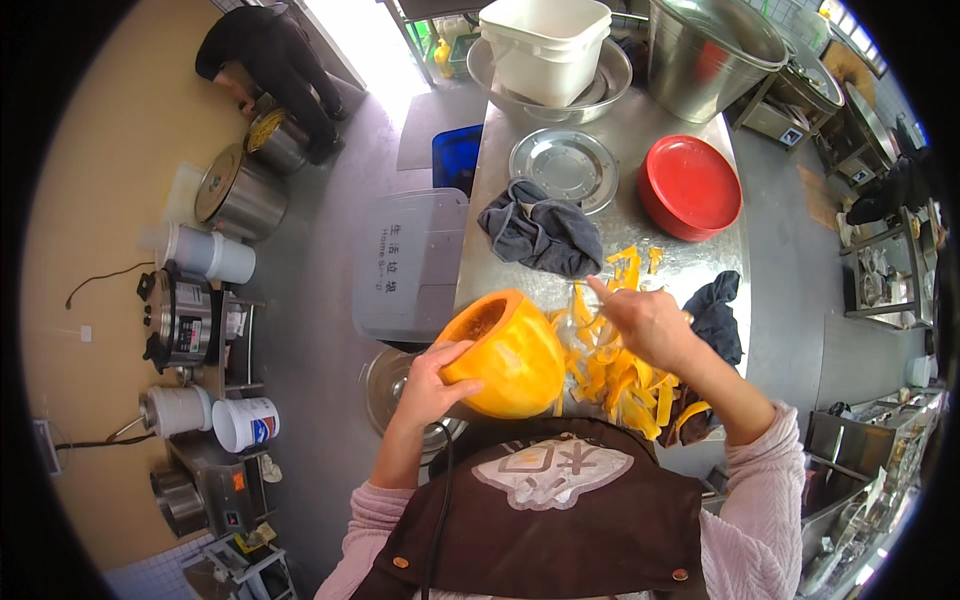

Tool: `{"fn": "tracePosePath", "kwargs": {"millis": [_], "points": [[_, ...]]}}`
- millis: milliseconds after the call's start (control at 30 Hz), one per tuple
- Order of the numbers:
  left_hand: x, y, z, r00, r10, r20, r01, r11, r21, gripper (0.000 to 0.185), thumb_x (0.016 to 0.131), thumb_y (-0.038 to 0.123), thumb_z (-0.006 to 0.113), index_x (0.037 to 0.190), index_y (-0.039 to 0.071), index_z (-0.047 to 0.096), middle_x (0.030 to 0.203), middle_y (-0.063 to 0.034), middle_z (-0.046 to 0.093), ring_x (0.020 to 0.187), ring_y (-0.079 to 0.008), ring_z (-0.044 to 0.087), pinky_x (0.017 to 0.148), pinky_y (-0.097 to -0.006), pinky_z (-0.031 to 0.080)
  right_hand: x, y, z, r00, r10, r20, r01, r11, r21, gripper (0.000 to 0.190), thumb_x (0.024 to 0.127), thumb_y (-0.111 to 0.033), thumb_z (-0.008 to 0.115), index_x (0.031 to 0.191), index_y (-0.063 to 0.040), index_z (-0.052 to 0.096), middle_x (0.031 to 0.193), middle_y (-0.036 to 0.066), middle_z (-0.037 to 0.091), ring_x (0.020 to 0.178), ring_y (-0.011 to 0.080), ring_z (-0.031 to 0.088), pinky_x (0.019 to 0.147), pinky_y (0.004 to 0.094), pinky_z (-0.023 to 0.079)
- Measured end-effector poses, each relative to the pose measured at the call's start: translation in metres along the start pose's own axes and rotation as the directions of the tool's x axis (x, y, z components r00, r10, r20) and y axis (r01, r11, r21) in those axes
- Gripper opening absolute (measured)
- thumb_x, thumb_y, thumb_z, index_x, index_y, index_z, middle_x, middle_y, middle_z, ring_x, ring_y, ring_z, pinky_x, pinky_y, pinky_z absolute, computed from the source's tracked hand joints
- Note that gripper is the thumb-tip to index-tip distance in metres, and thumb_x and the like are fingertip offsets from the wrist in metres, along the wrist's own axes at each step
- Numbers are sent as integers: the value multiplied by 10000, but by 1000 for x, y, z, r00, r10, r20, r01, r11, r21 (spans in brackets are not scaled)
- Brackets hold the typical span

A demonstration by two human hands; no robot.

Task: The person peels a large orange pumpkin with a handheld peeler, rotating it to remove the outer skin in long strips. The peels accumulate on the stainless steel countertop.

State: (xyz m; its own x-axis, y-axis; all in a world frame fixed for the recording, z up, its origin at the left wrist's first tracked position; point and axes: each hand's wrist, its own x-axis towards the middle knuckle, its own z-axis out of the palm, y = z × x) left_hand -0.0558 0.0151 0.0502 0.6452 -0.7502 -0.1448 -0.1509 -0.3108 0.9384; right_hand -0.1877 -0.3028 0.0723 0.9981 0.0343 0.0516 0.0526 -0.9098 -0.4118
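My left hand point(435, 382) grips the rim of a peeled, hollowed pumpkin piece point(517, 360), thumb outside and fingers by the opening. The pumpkin is tilted, its cavity facing up and left, at the table's near left edge. Right of it, my right hand point(649, 326) is closed around a small tool, apparently a peeler, mostly hidden by the fingers; its index finger points forward. Beneath and beside this hand, orange pumpkin peelings point(622, 382) lie heaped on the steel table point(480, 277). A steel basin point(382, 382) stands below the pumpkin, left of the table.
Dark grey cloths point(544, 232) point(716, 319) lie beyond and right of the peelings. Farther back are a steel plate point(562, 169), stacked red plates point(694, 187), a white tub point(547, 56) and a steel pot point(709, 64). A lidded grey bin point(412, 262) stands left. Another person point(270, 67) bends over pots.
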Motion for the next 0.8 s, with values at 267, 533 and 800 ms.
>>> {"fn": "tracePosePath", "kwargs": {"millis": [267,533,800], "points": [[9,2,17,994,-73,-80,66,994,-85,503,772,54,764,1232,-57,592,1180,-132,618,1072,-216,604,955,-301,450,14,-72,19,996,-1,-86,17,983,183,511,823,-89,583,1331,-54,537,813,102,670,701,305,662,603,412,511],[5,-1,23,993,1,-114,-8,998,-65,495,762,53,767,1218,-54,608,1131,-151,639,1054,-229,613,941,-312,456,11,-82,28,995,82,-65,-63,966,249,534,816,-36,581,1347,-66,539,816,119,657,713,334,647,605,435,502],[0,13,34,988,34,-151,-26,998,52,467,748,25,752,1193,-46,630,1102,-143,654,1016,-223,622,921,-309,461,-13,-89,31,980,176,-88,-145,949,278,506,835,-75,580,1337,-58,515,847,134,676,725,348,657,595,450,510]]}}
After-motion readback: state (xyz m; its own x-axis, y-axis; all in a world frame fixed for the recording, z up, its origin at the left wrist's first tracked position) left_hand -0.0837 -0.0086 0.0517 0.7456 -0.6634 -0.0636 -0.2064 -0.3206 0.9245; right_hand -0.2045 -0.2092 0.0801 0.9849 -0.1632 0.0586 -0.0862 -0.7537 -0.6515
